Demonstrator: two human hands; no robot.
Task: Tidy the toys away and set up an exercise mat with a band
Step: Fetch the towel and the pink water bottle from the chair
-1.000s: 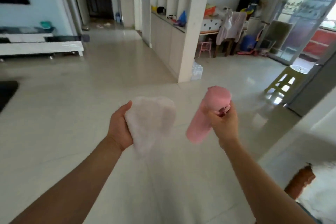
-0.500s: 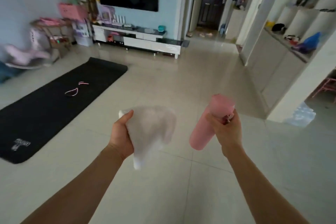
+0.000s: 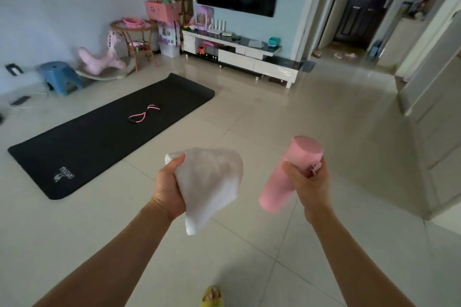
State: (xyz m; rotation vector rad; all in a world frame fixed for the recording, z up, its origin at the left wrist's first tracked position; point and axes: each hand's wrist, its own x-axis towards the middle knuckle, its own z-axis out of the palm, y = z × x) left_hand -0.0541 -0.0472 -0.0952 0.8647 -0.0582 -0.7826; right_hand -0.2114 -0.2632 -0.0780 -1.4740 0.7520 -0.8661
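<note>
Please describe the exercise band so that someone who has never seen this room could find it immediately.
Find the long black exercise mat spread on the pale tiled floor in front of the white TV cabinet. Near its middle lies the thin pink-and-black exercise band, looped flat. It is the only object on the mat.

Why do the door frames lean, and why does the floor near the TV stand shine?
Head view: the wide-angle lens bows the door frames at the edges; the tiles mirror daylight as glare; the rocking horse is slightly motion-blurred; the towel and bottle look fairly sharp.
</note>
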